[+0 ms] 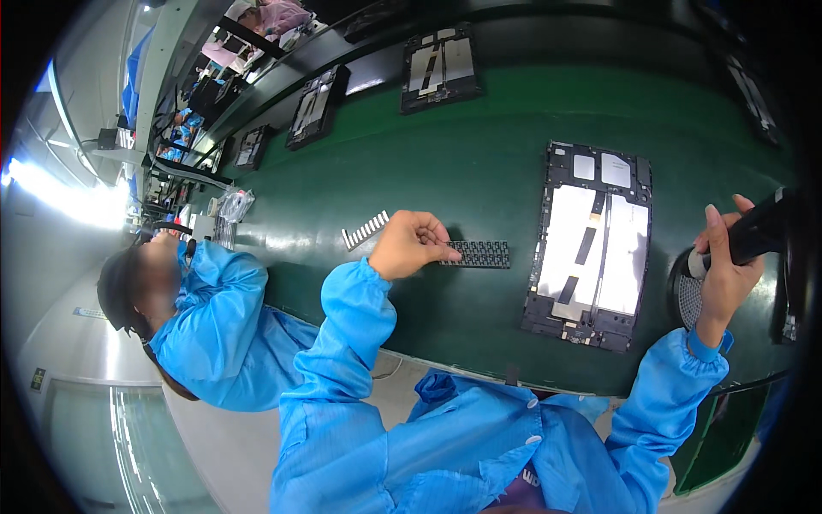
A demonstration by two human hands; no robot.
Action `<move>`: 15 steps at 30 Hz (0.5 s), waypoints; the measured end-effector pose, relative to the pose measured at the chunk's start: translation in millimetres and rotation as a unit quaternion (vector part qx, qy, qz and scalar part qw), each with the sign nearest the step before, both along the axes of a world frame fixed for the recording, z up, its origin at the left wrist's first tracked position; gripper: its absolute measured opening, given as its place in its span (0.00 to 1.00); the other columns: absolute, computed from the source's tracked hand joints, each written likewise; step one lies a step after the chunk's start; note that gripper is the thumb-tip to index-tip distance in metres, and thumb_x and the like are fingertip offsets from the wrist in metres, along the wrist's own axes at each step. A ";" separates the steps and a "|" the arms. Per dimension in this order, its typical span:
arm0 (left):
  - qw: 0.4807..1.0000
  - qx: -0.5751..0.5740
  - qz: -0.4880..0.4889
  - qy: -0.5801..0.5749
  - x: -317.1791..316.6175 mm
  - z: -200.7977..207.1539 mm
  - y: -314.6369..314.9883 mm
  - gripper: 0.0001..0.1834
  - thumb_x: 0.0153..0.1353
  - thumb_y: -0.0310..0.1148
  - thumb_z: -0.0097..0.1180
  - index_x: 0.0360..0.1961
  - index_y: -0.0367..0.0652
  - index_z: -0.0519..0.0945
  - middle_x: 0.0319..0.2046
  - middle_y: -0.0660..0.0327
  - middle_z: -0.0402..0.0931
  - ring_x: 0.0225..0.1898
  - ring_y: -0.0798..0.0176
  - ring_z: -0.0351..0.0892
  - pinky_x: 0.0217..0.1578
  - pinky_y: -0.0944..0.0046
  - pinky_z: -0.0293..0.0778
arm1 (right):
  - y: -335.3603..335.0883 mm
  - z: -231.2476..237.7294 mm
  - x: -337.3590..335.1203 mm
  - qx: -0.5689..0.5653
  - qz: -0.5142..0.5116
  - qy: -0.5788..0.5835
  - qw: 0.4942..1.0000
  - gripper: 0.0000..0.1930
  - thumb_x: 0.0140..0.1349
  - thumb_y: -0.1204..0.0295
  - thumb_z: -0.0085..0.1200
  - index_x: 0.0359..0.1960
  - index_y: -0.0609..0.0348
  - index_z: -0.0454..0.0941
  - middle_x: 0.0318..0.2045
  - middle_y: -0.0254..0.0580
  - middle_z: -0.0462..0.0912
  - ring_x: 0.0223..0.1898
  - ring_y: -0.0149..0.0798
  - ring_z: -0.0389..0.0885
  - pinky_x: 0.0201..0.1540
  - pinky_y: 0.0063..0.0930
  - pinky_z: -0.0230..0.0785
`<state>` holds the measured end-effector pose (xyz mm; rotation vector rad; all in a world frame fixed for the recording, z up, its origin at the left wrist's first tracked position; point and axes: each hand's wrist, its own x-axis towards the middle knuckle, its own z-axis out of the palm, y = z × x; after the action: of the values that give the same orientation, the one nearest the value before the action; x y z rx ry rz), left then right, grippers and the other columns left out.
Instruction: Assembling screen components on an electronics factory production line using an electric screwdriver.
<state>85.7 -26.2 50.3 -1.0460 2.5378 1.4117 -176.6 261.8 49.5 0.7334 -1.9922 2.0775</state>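
Note:
My left hand (413, 246) is over the table, thumb and fingers closed on the left end of a dark sheet (482, 254) dotted with rows of small pieces. Just left of that hand lies a strip of white tabs (366, 230). A tablet's open housing (591, 244) rests to the right of the sheet, with silvery battery panels and black strips inside. Farther right, my right hand (726, 278) is closed around a black cylindrical thing (758, 231) with a pale tip; its exact kind is unclear. Beneath the tip sits a round grey perforated piece (689, 300).
More tablet housings (439, 68) stand along the far side of the green table (411, 163), and another (321, 104) is to their left. A co-worker in a blue smock (218, 330) sits close on my left. A clear plastic bag (235, 204) lies near that person.

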 end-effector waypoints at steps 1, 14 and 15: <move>0.997 0.059 0.020 0.036 1.4 -0.6 -3.1 0.12 0.44 0.24 0.68 0.28 0.31 0.77 0.23 0.59 0.78 0.25 0.72 0.76 0.27 0.74 0.72 | -1.7 1.0 1.2 -0.001 0.000 -0.003 1.000 0.17 0.55 0.77 0.59 0.46 0.64 0.70 0.19 0.30 0.72 0.19 0.23 0.69 0.26 0.17 0.60; 0.948 -0.308 -0.026 0.071 -4.8 -7.8 23.8 0.05 0.42 0.24 0.65 0.22 0.37 0.80 0.20 0.57 0.76 0.27 0.57 0.76 0.30 0.62 0.71 | -5.9 20.0 8.2 -0.072 0.055 -0.036 0.995 0.27 0.48 0.80 0.64 0.51 0.66 0.69 0.18 0.28 0.73 0.17 0.23 0.70 0.21 0.15 0.61; 0.921 -0.330 -0.048 0.200 -2.5 -12.7 26.1 0.07 0.40 0.22 0.66 0.21 0.38 0.78 0.24 0.56 0.77 0.29 0.55 0.76 0.30 0.61 0.71 | -4.6 22.2 4.7 -0.076 0.047 -0.022 0.996 0.27 0.47 0.80 0.64 0.51 0.67 0.69 0.18 0.29 0.74 0.18 0.23 0.70 0.21 0.15 0.61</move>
<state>83.2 -0.1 37.6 -0.7053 3.4429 0.8002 -172.0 257.2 71.7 0.7723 -1.8282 2.2891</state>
